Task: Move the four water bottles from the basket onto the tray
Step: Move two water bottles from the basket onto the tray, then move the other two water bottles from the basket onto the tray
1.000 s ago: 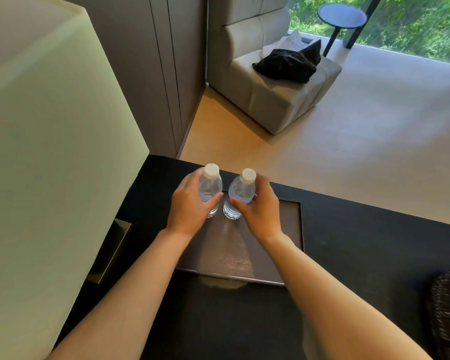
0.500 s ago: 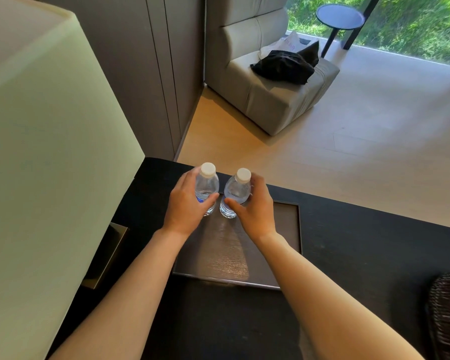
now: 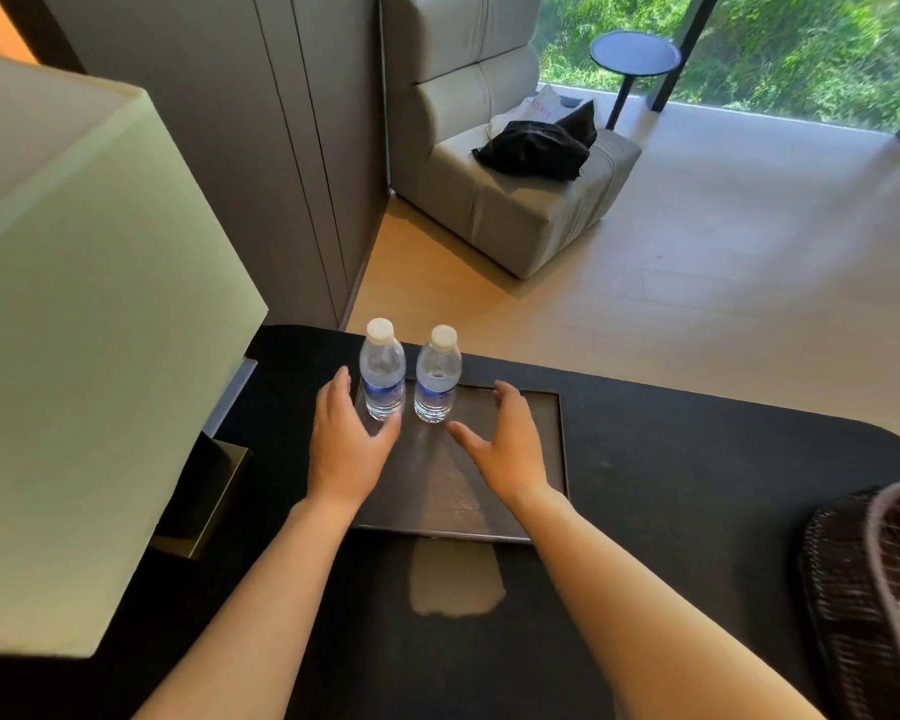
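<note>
Two clear water bottles with white caps stand upright side by side at the far left corner of the dark rectangular tray [image 3: 533,459]: the left bottle [image 3: 382,371] and the right bottle [image 3: 437,376]. My left hand [image 3: 346,446] hovers just in front of the left bottle, fingers spread, holding nothing. My right hand [image 3: 505,444] is open over the tray, to the right of the right bottle. A dark woven basket [image 3: 853,579] sits at the table's right edge; something pale shows inside, too cut off to identify.
A big pale lampshade [image 3: 84,324] fills the left side, its base close to the tray. The black table [image 3: 697,459] ends just behind the bottles. Beyond are a grey armchair [image 3: 515,200] with black cloth, a small round side table [image 3: 635,54] and a window.
Both hands have let go of the two bottles and pulled back and apart. The bottles now stand free on the tray.
</note>
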Motion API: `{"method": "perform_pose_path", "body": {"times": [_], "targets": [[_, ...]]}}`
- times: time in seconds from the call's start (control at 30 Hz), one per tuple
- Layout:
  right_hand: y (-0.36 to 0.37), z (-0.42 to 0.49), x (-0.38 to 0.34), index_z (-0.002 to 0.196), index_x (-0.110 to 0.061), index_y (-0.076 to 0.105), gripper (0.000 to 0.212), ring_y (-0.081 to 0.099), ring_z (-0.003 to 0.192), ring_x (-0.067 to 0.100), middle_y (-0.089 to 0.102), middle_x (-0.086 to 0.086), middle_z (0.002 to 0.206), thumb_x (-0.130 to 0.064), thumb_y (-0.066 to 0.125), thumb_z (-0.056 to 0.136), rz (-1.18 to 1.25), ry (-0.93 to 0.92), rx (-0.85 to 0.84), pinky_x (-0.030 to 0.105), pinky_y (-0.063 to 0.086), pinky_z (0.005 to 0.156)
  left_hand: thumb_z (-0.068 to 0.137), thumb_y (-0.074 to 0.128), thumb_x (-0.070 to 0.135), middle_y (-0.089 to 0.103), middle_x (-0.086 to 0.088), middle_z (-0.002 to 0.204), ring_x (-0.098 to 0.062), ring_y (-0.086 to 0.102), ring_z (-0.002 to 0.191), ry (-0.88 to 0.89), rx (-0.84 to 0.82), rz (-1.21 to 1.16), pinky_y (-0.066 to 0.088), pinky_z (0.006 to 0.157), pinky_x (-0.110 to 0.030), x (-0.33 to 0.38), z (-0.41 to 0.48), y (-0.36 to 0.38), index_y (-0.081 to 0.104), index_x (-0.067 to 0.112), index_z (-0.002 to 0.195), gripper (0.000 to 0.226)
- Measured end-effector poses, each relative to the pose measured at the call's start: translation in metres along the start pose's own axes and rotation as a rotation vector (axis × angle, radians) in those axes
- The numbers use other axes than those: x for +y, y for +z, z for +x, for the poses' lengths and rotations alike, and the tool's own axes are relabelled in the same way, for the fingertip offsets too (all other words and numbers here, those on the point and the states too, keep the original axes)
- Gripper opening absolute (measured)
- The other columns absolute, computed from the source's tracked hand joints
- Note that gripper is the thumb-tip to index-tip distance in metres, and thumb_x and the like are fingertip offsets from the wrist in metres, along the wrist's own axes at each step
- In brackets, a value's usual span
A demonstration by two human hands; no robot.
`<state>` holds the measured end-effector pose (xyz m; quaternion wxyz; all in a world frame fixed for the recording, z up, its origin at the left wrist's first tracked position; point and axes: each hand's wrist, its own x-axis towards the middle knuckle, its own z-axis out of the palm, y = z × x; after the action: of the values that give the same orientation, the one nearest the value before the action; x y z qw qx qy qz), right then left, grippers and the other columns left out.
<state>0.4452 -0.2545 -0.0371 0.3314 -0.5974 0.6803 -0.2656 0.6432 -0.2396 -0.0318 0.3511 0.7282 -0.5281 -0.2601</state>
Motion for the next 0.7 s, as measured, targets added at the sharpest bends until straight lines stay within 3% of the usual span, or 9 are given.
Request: {"method": "perform_pose_path", "body": {"times": [0.17, 0.3, 0.53, 0.7], "targets": [[-0.044, -0.072, 0.037, 0.154, -0.020, 0.042, 0.069, 0.052, 0.139, 0.021, 0.051, 0.003, 0.155, -0.052, 0.064, 0.097, -0.247, -0.056, -0.041, 0.040, 0.046, 0.113, 0.094, 0.070, 0.029, 0.045, -0.011, 0.153, -0.026, 0.048, 0.141, -0.038, -0.106, 0.104, 0.046, 0.107, -0.036, 0.009, -0.095, 0.013, 0.034, 0.010, 0.156, 0.074], [-0.087, -0.141, 0.076, 0.149, -0.020, 0.051, 0.058, 0.057, 0.134, 0.023, 0.058, 0.002, 0.149, -0.052, 0.055, 0.101, -0.405, -0.083, -0.071, 0.042, 0.049, 0.107, 0.098, 0.060, 0.033, 0.055, -0.008, 0.144, -0.024, 0.055, 0.132, 0.011, -0.245, 0.251, 0.048, 0.101, -0.034, 0.031, -0.172, 0.034, 0.046, 0.010, 0.148, 0.057], [-0.183, -0.260, 0.155, 0.142, -0.021, 0.059, 0.050, 0.062, 0.126, 0.021, 0.064, 0.000, 0.141, -0.050, 0.053, 0.102, -0.483, 0.007, 0.034, 0.039, 0.049, 0.099, 0.101, 0.051, 0.041, 0.059, -0.002, 0.140, -0.020, 0.056, 0.130, 0.173, -0.400, 0.407, 0.046, 0.102, -0.033, 0.096, -0.296, 0.086, 0.052, 0.014, 0.145, 0.051], [-0.260, -0.333, 0.216, 0.137, -0.021, 0.061, 0.048, 0.064, 0.121, 0.019, 0.067, 0.000, 0.134, -0.051, 0.054, 0.100, -0.457, 0.101, 0.140, 0.037, 0.051, 0.098, 0.102, 0.048, 0.044, 0.063, 0.000, 0.131, -0.018, 0.060, 0.122, 0.322, -0.476, 0.447, 0.047, 0.094, -0.030, 0.156, -0.370, 0.134, 0.057, 0.015, 0.138, 0.047]]}}
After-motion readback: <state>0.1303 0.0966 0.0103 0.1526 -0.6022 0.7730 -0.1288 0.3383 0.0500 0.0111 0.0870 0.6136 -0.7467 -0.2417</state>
